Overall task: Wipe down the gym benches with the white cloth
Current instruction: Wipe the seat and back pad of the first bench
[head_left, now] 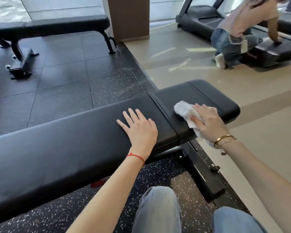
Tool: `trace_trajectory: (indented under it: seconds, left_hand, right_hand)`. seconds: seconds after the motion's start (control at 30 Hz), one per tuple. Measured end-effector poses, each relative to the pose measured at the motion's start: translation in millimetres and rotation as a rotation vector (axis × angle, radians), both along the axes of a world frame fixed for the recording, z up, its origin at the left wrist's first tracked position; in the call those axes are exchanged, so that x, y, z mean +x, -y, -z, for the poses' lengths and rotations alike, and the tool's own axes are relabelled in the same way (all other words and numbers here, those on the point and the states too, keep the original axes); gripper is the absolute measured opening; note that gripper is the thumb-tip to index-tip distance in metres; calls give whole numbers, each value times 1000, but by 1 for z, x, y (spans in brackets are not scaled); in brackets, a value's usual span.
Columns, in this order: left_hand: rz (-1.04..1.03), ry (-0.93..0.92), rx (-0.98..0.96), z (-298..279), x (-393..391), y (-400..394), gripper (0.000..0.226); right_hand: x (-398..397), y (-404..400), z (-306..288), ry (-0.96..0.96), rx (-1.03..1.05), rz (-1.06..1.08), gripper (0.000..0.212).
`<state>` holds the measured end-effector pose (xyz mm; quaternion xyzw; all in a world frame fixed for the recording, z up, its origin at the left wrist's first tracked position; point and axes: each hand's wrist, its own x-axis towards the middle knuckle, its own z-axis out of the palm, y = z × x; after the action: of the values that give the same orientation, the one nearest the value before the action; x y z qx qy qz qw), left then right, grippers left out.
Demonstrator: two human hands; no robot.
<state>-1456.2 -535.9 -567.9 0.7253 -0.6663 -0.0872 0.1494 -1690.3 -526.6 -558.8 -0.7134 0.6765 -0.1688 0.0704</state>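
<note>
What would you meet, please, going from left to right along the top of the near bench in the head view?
Long pad → left hand lying flat on it → gap between the pads → white cloth → right hand pressing the cloth → bare end of the short pad.

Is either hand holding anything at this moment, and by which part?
The right hand grips the white cloth by its bunched near portion, pressing it on the bench's short pad. The left hand holds nothing; it rests flat on the long pad.
</note>
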Motion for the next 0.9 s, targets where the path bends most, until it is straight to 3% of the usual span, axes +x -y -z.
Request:
trace_trajectory:
  seconds: [0.13,0.27,0.33,0.47,0.6,0.7,0.9]
  left_hand:
    - [-49,66,-36,6,-8,-2,65]
    - [-90,82,-84,8,-11,1,63]
    - [-104,83,-105,10,-9,2,61]
    - [-132,69,-120,11,-7,2,59]
    - [-139,58,-132,8,-7,0,57]
    - [-139,53,-147,9,-6,1,56]
    - [-139,46,-153,10,-4,2,55]
  right_hand:
    - [-26,69,-10,-106,81,38,70]
    - [13,120,-4,-183,79,-178,76]
    - [26,108,1,-160,60,-337,79]
    - [-8,55,7,-50,-30,-587,60]
    - [-47,90,-1,-35,-15,-472,54]
    - [-31,141,-13,-121,32,-374,54]
    - [17,102,2,-128,11,-697,63]
